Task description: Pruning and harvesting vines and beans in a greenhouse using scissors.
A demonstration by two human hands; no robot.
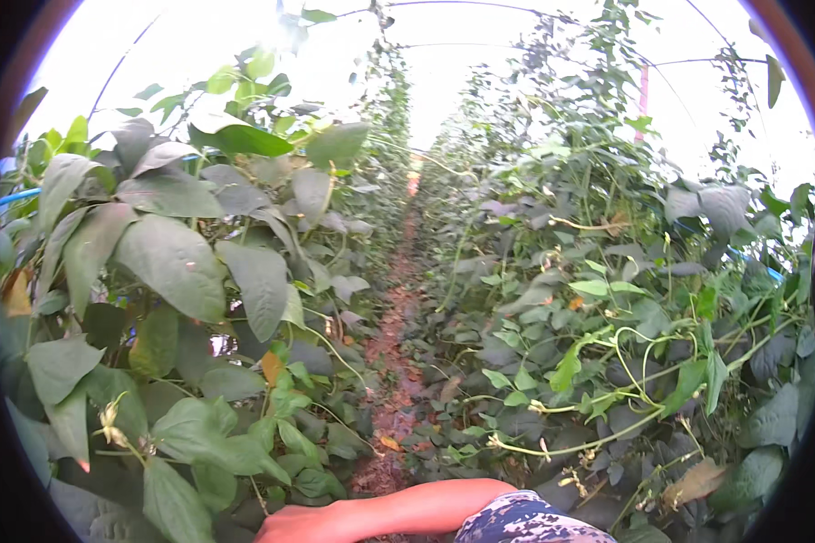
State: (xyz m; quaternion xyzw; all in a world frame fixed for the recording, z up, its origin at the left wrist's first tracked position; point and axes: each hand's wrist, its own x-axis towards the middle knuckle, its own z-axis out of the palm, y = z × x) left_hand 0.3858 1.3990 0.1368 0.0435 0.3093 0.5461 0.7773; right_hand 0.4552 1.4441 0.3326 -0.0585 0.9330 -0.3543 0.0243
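From the lower right, my right arm in a camouflage-patterned sleeve reaches across to the left. My right hand (299,522) is at the bottom edge, beside the leaves of the left row; its fingers are cut off by the frame, so what it touches is hidden. My left hand is out of view. Broad green leaves (173,265) of climbing bean-like plants fill the left side. A pale, withered flower (112,424) stands out low in that row. On the right, long thin green pods or stems (577,448) cross the foliage.
A narrow soil path (394,353) strewn with dry leaves runs ahead between two dense plant rows. Thin curved hoops (462,3) arch overhead against a bright cover. Blue line (17,197) shows at the left and a reddish post (643,102) at the back right. Vines (604,319) spread over the right row.
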